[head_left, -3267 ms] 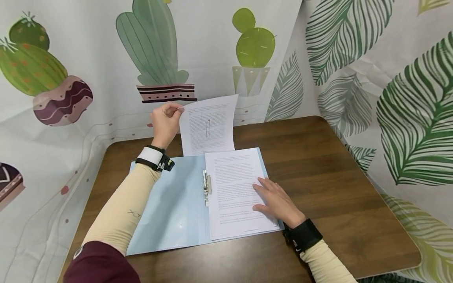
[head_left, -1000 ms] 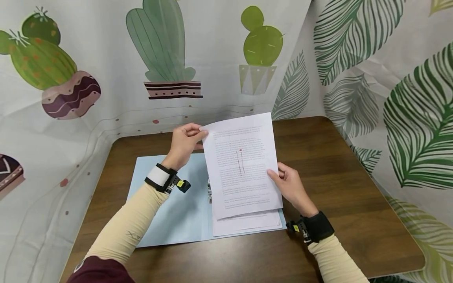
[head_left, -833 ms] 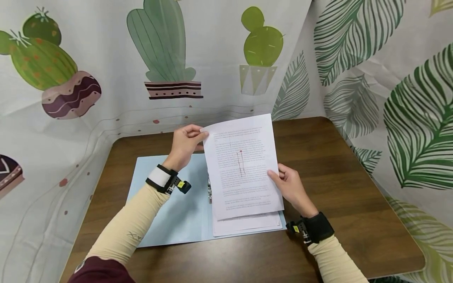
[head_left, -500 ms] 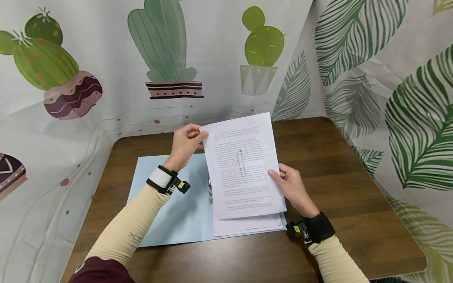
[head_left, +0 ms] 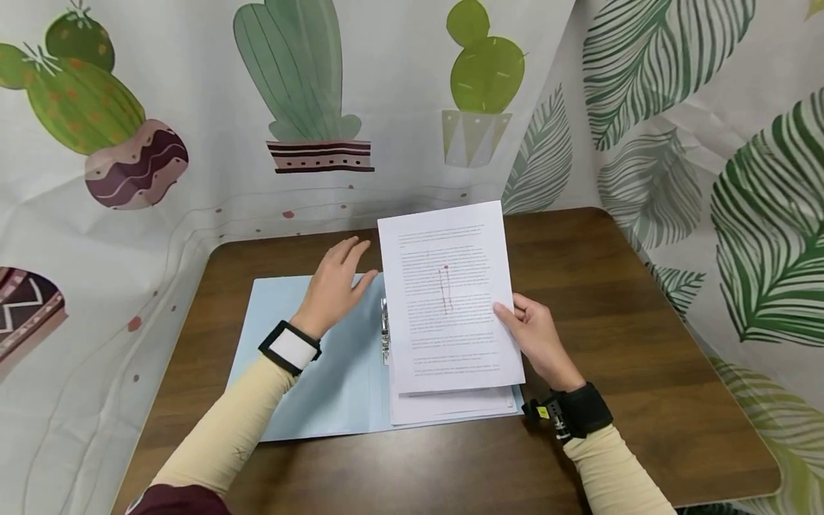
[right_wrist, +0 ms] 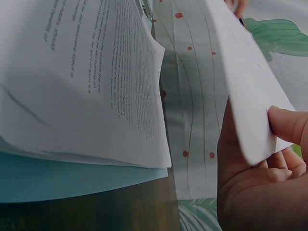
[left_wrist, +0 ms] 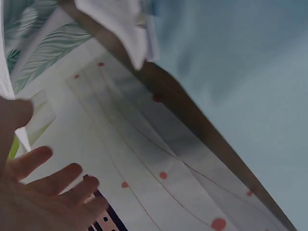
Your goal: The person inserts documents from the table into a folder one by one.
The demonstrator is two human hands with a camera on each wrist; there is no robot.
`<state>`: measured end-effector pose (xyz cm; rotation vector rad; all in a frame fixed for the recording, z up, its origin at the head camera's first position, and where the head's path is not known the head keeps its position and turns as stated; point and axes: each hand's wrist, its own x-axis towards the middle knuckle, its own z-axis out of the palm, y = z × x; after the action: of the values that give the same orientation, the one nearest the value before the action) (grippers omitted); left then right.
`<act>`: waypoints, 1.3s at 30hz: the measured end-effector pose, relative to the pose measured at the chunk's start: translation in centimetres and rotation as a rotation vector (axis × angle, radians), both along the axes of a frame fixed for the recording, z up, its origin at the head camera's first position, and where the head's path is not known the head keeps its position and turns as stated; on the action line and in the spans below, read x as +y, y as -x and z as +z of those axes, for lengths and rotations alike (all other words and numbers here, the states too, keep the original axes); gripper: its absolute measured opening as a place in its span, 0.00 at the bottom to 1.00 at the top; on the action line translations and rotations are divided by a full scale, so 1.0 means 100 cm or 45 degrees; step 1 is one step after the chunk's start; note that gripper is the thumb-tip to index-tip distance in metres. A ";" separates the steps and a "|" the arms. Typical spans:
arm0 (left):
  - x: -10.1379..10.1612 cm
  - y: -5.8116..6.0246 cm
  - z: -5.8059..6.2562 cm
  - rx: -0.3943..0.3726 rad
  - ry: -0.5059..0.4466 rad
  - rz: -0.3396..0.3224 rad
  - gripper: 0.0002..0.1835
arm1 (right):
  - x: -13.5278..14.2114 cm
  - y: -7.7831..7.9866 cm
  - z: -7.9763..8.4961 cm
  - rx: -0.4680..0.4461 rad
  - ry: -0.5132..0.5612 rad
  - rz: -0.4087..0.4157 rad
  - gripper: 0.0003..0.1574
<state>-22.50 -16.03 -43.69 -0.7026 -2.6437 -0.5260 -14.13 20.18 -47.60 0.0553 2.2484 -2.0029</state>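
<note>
A printed sheet of paper (head_left: 450, 329) with red marks near its middle is held up over the open blue folder (head_left: 309, 372). My right hand (head_left: 537, 340) pinches its right edge, thumb in front and fingers behind, as the right wrist view also shows for the sheet (right_wrist: 250, 96). Left of the sheet, my left hand (head_left: 331, 290) hovers above the folder with fingers spread, apart from the paper and holding nothing. Under the raised sheet lies a stack of printed papers (head_left: 450, 408) on the folder's right side, mostly hidden in the head view. A metal clip (head_left: 385, 332) shows at the spine.
The folder lies on a brown wooden table (head_left: 618, 343) with rounded corners. Behind the table hangs a white curtain (head_left: 399, 86) printed with cacti and leaves. Each wrist wears a black strap (head_left: 582, 409).
My left hand has let go of the sheet's upper left corner and drawn back left, its fingers spreading. The right hand keeps its pinch. Earlier, the left hand alone held the sheet beyond the folder.
</note>
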 end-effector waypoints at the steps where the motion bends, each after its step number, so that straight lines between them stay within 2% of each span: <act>1: -0.003 -0.003 -0.003 0.002 0.082 0.017 0.33 | 0.000 0.000 0.000 -0.014 0.000 -0.004 0.25; 4: -0.011 -0.013 -0.013 -0.004 0.304 0.076 0.38 | 0.000 0.001 -0.001 -0.054 -0.010 -0.016 0.25; 6: -0.015 -0.021 -0.020 -0.037 0.406 0.101 0.41 | 0.000 0.001 -0.001 -0.080 -0.020 -0.018 0.25; 11: -0.024 -0.040 -0.039 -0.144 0.521 0.101 0.47 | 0.000 0.002 -0.002 -0.129 -0.025 -0.008 0.24; 15: -0.028 -0.052 -0.051 -0.235 0.526 0.084 0.49 | 0.000 0.004 -0.005 -0.153 -0.026 -0.011 0.25; 19: -0.028 -0.063 -0.057 -0.357 0.459 0.050 0.51 | 0.001 0.005 -0.008 -0.185 -0.033 -0.015 0.25; 23: -0.027 -0.071 -0.062 -0.425 0.432 0.036 0.52 | 0.001 0.005 -0.011 -0.224 -0.049 -0.008 0.25; 31: -0.026 -0.077 -0.070 -0.448 0.446 0.047 0.52 | 0.000 0.006 -0.017 -0.291 -0.107 -0.002 0.26; 39: -0.025 -0.079 -0.071 -0.468 0.442 0.056 0.51 | -0.004 0.005 -0.016 -0.311 -0.107 0.028 0.25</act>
<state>-14.57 -18.56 -50.77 -0.6970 -3.1333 -0.1954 -14.65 19.76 -49.24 0.2668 2.1661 -1.7805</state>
